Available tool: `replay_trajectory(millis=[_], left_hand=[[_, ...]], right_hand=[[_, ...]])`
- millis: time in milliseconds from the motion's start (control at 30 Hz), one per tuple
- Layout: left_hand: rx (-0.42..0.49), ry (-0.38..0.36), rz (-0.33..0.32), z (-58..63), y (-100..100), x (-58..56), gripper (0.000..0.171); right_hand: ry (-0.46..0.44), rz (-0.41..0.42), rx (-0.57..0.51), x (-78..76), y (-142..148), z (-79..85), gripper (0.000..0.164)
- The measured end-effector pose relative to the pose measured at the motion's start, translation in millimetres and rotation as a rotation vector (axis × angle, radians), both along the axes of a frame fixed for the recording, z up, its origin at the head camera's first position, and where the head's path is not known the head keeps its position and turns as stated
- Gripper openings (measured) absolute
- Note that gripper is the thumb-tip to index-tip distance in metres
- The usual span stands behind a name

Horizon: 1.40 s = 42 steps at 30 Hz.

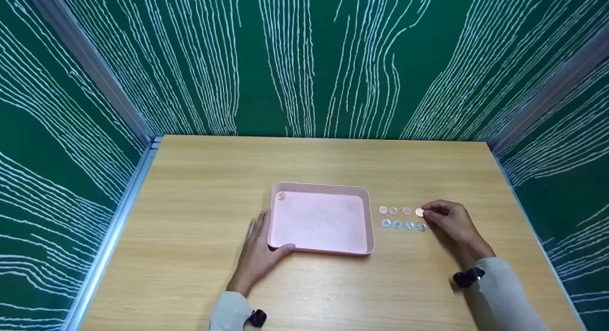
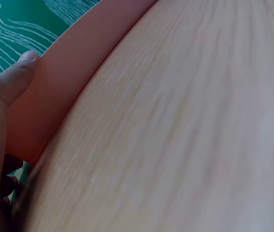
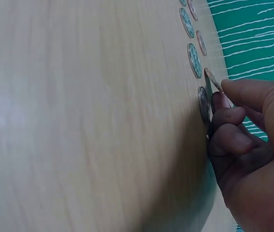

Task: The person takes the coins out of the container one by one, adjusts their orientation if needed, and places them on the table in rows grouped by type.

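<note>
In the head view my left hand point(image 1: 257, 255) holds the near left corner of a shallow pink tray point(image 1: 321, 251). Its thumb point(image 2: 23, 72) lies against the tray's front wall point(image 2: 54, 92), and the other fingers go round the left side, partly hidden. With thumb and index finger my right hand point(image 1: 452, 221) pinches a copper-coloured coin point(image 3: 213, 79), which is tilted up on edge in the right wrist view. More copper-coloured coins point(image 1: 393, 210) lie in a row to the left of that hand. Nearer to me runs a row of silvery coins point(image 1: 397, 224).
One copper-coloured coin point(image 1: 281, 196) is in the tray's far left corner. Tray and coin rows rest on a wooden table point(image 1: 214, 179). Green panels with white wavy lines point(image 1: 333, 60) stand behind and at both sides.
</note>
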<state>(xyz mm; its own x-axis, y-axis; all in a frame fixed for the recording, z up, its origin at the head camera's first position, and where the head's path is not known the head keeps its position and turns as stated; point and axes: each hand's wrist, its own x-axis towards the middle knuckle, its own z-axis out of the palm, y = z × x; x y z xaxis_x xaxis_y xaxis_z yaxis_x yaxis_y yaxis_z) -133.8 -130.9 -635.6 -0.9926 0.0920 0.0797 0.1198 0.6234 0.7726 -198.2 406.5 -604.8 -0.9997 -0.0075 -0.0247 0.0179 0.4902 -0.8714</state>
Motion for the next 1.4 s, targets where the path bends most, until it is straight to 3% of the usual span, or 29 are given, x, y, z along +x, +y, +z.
replay_trajectory(millis=[400,767,1033,1400], left_hand=[[0.002,-0.008,0.007,0.4,0.7,0.5,0.121],[0.023,-0.028,-0.001,1.0,0.8,-0.8,0.121],[0.016,-0.008,0.004,1.2,0.6,-0.1,0.122],[0.022,-0.024,0.009,2.4,0.8,-0.5,0.122]], right_hand=[[-0.05,-0.031,0.04,4.9,-4.1,10.6,0.026],[-0.004,0.022,0.024,2.1,-22.6,14.3,0.021],[-0.014,0.104,0.018,-1.0,-47.7,26.3,0.021],[-0.02,0.15,0.042,-10.6,-82.2,35.2,0.021]])
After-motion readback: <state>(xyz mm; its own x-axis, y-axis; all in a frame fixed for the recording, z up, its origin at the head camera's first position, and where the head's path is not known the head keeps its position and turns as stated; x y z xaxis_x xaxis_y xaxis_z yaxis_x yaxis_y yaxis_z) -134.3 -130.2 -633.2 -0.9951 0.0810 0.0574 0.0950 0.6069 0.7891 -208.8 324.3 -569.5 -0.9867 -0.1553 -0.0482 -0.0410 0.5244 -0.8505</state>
